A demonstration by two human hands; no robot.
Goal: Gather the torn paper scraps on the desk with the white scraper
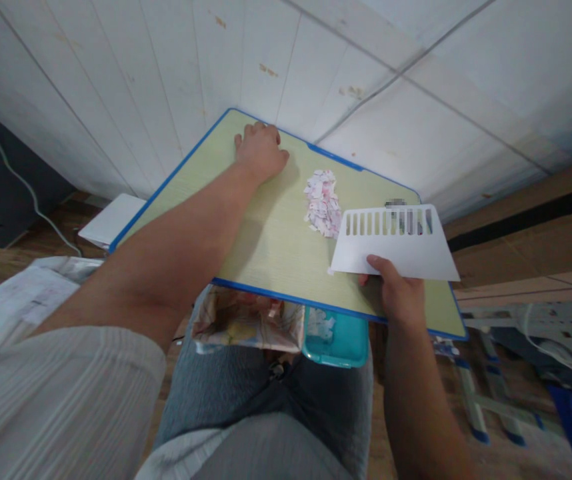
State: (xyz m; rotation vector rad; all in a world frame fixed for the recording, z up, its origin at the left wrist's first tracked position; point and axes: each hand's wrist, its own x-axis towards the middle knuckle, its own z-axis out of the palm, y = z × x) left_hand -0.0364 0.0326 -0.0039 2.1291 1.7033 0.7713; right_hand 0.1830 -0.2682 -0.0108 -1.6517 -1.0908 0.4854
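1. Pinching slotted white card [391, 259] with right hand [402, 292], center right, most fingers hidden.
2. Resting left hand [262, 153] on desk [266, 250], upper center, thumb spread.
3. Left of card, near center: illegible paper scraps [323, 205].

White wall [166, 60]: soft, diffuse light reaches us.
Table [276, 250]: we see a blurred shadow beside the left forearm [186, 233].
Wood floor [11, 263]: dimmer to us.
Paper scraps [322, 203]: print too soft for us.
Slotted card [391, 253]: pixelated patch at its slots.
Edges: we see wide-angle stretching.
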